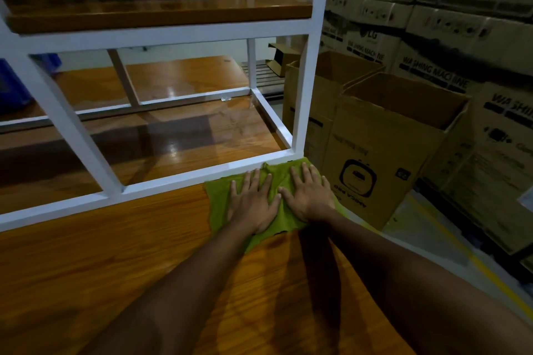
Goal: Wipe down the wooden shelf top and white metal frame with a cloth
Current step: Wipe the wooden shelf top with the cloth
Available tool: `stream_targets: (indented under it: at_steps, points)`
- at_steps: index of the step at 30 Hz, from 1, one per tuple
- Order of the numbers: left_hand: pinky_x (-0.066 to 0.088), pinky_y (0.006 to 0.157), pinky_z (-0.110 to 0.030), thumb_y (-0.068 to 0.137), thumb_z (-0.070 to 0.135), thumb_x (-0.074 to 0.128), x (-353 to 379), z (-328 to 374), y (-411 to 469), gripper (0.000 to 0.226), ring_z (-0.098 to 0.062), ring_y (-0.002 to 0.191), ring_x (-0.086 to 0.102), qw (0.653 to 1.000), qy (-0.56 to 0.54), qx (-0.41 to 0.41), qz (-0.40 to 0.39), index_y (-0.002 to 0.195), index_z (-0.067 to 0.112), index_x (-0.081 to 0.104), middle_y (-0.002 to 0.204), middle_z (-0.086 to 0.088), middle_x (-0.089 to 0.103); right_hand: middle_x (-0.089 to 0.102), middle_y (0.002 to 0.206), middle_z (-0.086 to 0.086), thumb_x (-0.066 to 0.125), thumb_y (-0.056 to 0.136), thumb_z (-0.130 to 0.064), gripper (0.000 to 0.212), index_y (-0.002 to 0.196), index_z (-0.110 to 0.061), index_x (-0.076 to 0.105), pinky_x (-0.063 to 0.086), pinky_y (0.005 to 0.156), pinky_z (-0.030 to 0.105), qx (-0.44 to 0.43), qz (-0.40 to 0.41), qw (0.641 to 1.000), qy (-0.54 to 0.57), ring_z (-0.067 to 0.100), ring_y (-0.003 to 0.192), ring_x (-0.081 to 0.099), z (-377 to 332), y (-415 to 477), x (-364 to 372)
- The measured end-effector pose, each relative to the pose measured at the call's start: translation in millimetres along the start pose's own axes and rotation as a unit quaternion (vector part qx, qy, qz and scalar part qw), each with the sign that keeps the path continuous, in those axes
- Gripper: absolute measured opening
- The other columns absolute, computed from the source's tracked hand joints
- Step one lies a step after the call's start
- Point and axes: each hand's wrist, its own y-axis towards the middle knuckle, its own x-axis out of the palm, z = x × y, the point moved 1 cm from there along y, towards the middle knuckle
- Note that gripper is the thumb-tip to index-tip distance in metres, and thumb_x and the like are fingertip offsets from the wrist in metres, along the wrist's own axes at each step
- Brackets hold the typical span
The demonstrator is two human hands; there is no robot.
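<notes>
Two bare forearms reach forward from the bottom edge over a glossy wooden shelf top [121, 262], which fills the lower half of the view. Beyond it rises a white metal frame [305, 89] of square tubes, with a lower wooden board and an upper wooden board held inside it. To the right, past the shelf edge, stand open cardboard boxes [383, 158], and behind them a wall of stacked cartons [461, 23] printed with "washing machine". A green cloth [220, 200] lies spread flat on the far right corner of the shelf top, its far edge touching the frame's bottom rail. The left hand [253, 204] and right hand [310, 196] press down on the cloth side by side, palms flat, fingers stretched out and slightly spread, thumbs nearly touching, not gripping the fabric.
</notes>
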Motion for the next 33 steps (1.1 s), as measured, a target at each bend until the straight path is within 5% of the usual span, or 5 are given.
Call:
stream_targets:
  at_steps: [33]
  points:
    - [-0.003,0.120,-0.055,0.097,0.062,0.011,11,61,-97,0.076,-0.023,0.152,-0.006,1.000,0.009,-0.015,-0.009,0.158,0.018,0.003,0.166,-0.004,-0.004,-0.005,0.166,0.010,0.015,0.099,-0.063,0.072,0.158,-0.025,0.003,0.003,0.122,0.050,0.001,-0.003,1.000,0.010,0.025,0.152,-0.007,28,-118,-4]
